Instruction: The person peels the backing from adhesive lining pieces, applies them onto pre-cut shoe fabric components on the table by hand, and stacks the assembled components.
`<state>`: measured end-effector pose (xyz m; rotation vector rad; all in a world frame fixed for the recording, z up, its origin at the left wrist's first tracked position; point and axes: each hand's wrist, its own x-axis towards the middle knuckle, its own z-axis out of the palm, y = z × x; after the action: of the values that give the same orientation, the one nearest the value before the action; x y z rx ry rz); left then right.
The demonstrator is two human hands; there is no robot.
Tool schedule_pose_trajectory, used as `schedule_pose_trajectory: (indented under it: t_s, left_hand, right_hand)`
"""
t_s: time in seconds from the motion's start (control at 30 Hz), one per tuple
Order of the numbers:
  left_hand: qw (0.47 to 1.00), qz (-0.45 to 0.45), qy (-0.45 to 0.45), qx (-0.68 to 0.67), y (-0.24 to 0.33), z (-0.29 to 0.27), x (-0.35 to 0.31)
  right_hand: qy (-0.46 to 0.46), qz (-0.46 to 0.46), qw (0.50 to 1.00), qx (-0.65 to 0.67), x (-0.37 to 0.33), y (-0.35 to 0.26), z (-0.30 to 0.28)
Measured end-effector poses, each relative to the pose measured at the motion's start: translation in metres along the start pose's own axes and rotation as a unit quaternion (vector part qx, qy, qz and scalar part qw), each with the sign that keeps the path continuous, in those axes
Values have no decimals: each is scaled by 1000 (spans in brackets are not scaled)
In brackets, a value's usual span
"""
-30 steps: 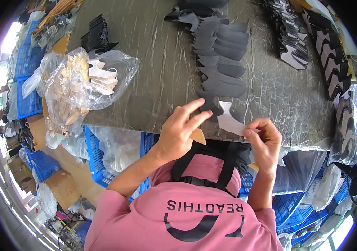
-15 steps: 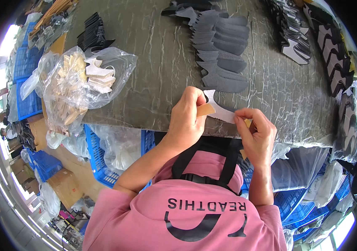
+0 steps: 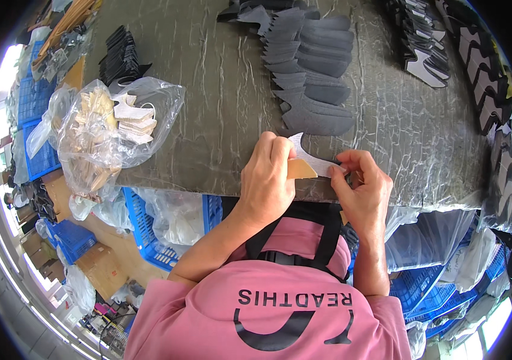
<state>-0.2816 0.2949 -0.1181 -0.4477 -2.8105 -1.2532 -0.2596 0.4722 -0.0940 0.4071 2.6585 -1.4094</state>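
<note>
A curved whitish cut piece point(image 3: 313, 161) lies at the table's near edge, its upper tip pointing away from me. My left hand point(image 3: 269, 177) is closed on its left end, and a small tan flat piece point(image 3: 301, 170) sticks out from the same fingers. On the other side, my right hand point(image 3: 364, 187) pinches the right end of the whitish piece between thumb and forefinger. Just beyond both hands, a row of overlapping dark grey cut pieces point(image 3: 319, 114) runs away across the table.
The table point(image 3: 220, 108) has a wrinkled dark covering. At left are an open clear bag point(image 3: 169, 108) of pale pieces and a black stack point(image 3: 121, 57). More black-and-white pieces point(image 3: 427, 69) line the right. Blue crates point(image 3: 142, 231) stand below the near edge.
The tan flat piece now shows more beside my left fingers. A tan bit visible at my right fingers earlier no longer shows there. My right hand has shifted slightly left.
</note>
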Motion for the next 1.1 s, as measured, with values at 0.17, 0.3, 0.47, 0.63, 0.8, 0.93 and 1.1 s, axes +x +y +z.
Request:
schedule_pose_trajectory:
  t_s: [0.17,0.3,0.47,0.63,0.8,0.93,1.1]
  left_hand:
    - [999,-3,-1,38,1,3,-11]
    - [991,82,10,106,-4,-4,-25]
    - [972,127,-75,184,-7,-13,-30]
    - [975,106,-87,176,-2,-17,-23]
    - [995,64,-60,43,9,-20,-6]
    - [970,-64,8,-233,-10,-31,-17]
    - [815,-214,-67,-535,0,-54,-14]
  right_hand:
    - [-11,0,1000,-8,2,1,0]
    - [-2,-73,991,-109,3,0,-7]
    - [-21,-150,980,-128,2,0,-5]
    - [-59,-145,975,-159,2,-3,-13]
    - [-65,-156,978,-125,8,-4,-19]
    - [-82,-135,987,-43,25,7,-38]
    - [129,-111,983,-72,107,39,-128]
